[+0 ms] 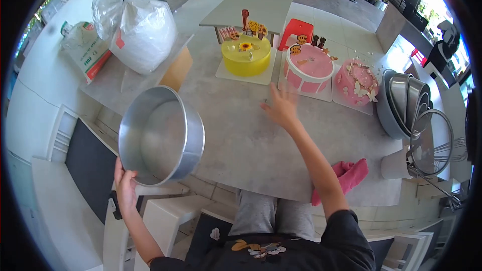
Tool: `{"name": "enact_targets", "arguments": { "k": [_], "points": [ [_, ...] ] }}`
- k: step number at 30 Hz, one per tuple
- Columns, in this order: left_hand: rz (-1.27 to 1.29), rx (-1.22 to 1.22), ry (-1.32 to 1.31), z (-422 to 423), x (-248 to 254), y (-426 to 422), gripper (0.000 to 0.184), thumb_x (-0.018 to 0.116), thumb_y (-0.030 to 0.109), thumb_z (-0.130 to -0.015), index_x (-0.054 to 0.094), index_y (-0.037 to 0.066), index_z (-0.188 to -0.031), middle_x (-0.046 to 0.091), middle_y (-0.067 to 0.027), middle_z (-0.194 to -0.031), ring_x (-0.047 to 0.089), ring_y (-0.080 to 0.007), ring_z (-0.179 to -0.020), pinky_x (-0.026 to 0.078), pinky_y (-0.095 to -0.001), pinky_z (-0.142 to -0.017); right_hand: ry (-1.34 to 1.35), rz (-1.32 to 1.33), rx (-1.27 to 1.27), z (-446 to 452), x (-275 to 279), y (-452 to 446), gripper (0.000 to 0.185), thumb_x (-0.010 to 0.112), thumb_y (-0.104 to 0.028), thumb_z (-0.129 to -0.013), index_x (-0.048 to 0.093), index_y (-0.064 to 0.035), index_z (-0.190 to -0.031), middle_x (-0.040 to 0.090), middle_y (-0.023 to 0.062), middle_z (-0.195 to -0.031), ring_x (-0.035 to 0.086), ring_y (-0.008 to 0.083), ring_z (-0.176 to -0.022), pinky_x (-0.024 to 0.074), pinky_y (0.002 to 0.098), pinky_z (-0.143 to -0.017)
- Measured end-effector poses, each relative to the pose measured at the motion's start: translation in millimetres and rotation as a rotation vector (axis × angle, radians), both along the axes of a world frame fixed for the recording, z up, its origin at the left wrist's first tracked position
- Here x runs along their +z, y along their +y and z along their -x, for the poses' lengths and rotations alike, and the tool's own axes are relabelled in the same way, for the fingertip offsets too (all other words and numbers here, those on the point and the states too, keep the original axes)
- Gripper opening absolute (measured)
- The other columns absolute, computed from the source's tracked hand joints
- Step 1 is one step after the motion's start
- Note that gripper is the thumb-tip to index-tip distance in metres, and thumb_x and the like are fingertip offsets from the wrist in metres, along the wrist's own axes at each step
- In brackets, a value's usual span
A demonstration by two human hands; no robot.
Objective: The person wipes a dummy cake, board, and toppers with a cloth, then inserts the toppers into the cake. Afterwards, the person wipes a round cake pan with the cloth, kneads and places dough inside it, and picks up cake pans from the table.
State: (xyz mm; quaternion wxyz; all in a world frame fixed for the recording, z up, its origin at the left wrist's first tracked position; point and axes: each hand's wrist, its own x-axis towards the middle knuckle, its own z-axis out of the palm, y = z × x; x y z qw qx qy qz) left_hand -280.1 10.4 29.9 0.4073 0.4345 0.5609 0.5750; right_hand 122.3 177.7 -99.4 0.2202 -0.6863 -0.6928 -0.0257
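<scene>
My left hand grips the rim of a large round metal cake pan, which is tilted so that its hollow inside faces me, off the table's left front side. Over the middle of the grey table, my right hand is spread open with nothing in it, slightly blurred. Just beyond its fingers stand a yellow cake topped with sunflowers and a pink cake with a white border. A smaller pink cake with butterflies sits to their right.
A basin of stacked metal pans stands at the right edge. Near it are a white container with whisks and a strainer, and a pink cloth. Plastic bags rest at the back left; a white chair is below.
</scene>
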Motion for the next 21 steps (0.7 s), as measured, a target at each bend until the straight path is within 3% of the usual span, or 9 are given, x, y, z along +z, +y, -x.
{"name": "enact_targets", "arguments": {
  "k": [3, 5, 9, 11, 13, 15, 17, 20, 21],
  "points": [
    [0.02, 0.019, -0.001, 6.3, -11.4, -5.8, 0.045, 0.041, 0.002, -0.077, 0.039, 0.002, -0.122, 0.05, -0.0025, -0.098, 0.05, -0.0079, -0.079, 0.044, -0.0221, -0.062, -0.06, 0.068, -0.21, -49.2, 68.0, -136.5, 0.077, 0.061, -0.051, -0.07, 0.031, -0.0163, -0.133, 0.025, 0.0221, -0.136, 0.014, 0.0456, -0.126, 0.0089, 0.0611, -0.099],
    [0.052, 0.01, -0.009, 7.6, -13.6, -5.4, 0.043, 0.041, 0.003, -0.077, 0.04, 0.002, -0.121, 0.05, -0.0028, -0.096, 0.051, -0.0088, -0.077, 0.046, -0.024, -0.056, -0.147, 0.221, -0.427, -79.8, 40.6, -212.7, 0.079, 0.06, -0.053, -0.071, 0.03, -0.0154, -0.134, 0.025, 0.0237, -0.136, 0.014, 0.0458, -0.126, 0.0086, 0.0617, -0.098],
    [0.039, 0.049, 0.062, 2.5, -14.2, 2.2, 0.033, 0.039, 0.009, -0.079, 0.041, 0.004, -0.112, 0.055, -0.0102, -0.096, 0.06, -0.019, -0.069, 0.047, -0.0289, -0.05, -0.078, 0.16, -0.344, -84.8, -15.3, -279.9, 0.062, 0.058, -0.03, -0.077, 0.034, -0.0097, -0.13, 0.025, 0.0237, -0.136, 0.018, 0.0411, -0.128, 0.014, 0.0524, -0.102],
    [0.025, 0.019, 0.042, 7.6, -18.8, 2.7, 0.034, 0.039, 0.009, -0.08, 0.04, 0.004, -0.113, 0.055, -0.0109, -0.096, 0.06, -0.0196, -0.07, 0.048, -0.0291, -0.05, 0.14, 0.026, -0.175, -74.3, -15.9, -267.0, 0.055, 0.055, -0.009, -0.07, 0.041, -0.0037, -0.123, 0.036, 0.0205, -0.13, 0.028, 0.0369, -0.124, 0.0234, 0.0443, -0.102],
    [0.003, -0.015, 0.026, 2.6, -16.7, 6.7, 0.036, 0.039, 0.009, -0.08, 0.039, 0.004, -0.115, 0.055, -0.0116, -0.096, 0.06, -0.0202, -0.07, 0.048, -0.0294, -0.051, 0.298, 0.141, 0.139, -32.8, -8.5, -230.2, 0.058, 0.054, -0.007, -0.066, 0.041, -0.0036, -0.123, 0.044, 0.018, -0.124, 0.036, 0.033, -0.12, 0.0274, 0.0421, -0.1],
    [0.006, -0.066, -0.03, -25.6, -9.5, 12.6, 0.04, 0.039, 0.008, -0.079, 0.036, 0.004, -0.119, 0.055, -0.0129, -0.096, 0.061, -0.022, -0.07, 0.052, -0.0316, -0.053, 0.377, 0.134, 0.489, 16.2, -12.8, -179.6, 0.06, 0.056, -0.011, -0.064, 0.041, -0.0038, -0.122, 0.045, 0.0174, -0.123, 0.038, 0.0318, -0.119, 0.0276, 0.0404, -0.101],
    [-0.005, -0.07, -0.034, -50.5, -26.4, 28.4, 0.046, 0.039, 0.006, -0.078, 0.03, 0.004, -0.123, 0.055, -0.0136, -0.097, 0.061, -0.0238, -0.072, 0.055, -0.0344, -0.054, 0.149, -0.004, 0.742, 62.8, -22.0, -116.1, 0.062, 0.056, -0.024, -0.07, 0.038, -0.005, -0.126, 0.038, 0.018, -0.129, 0.032, 0.0302, -0.123, 0.0215, 0.0385, -0.105],
    [0.07, -0.194, -0.098, -81.0, -39.1, 49.0, 0.048, 0.037, 0.002, -0.075, 0.027, 0.002, -0.123, 0.052, -0.0168, -0.099, 0.062, -0.0268, -0.068, 0.056, -0.0337, -0.049, 0.069, -0.114, 0.663, 98.8, -36.4, -32.8, 0.061, 0.056, -0.028, -0.071, 0.04, -0.008, -0.127, 0.035, 0.0154, -0.132, 0.031, 0.0274, -0.124, 0.0199, 0.0377, -0.105],
    [0.097, -0.24, -0.133, -95.3, -35.6, 53.9, 0.047, 0.036, 0.0, -0.074, 0.027, 0.001, -0.12, 0.049, -0.0184, -0.1, 0.062, -0.0277, -0.064, 0.054, -0.032, -0.044, 0.342, -0.063, 0.677, 98.0, -45.7, -11.5, 0.061, 0.056, -0.028, -0.071, 0.041, -0.0084, -0.126, 0.036, 0.0144, -0.132, 0.032, 0.027, -0.124, 0.0203, 0.0377, -0.105]
  ]
}}
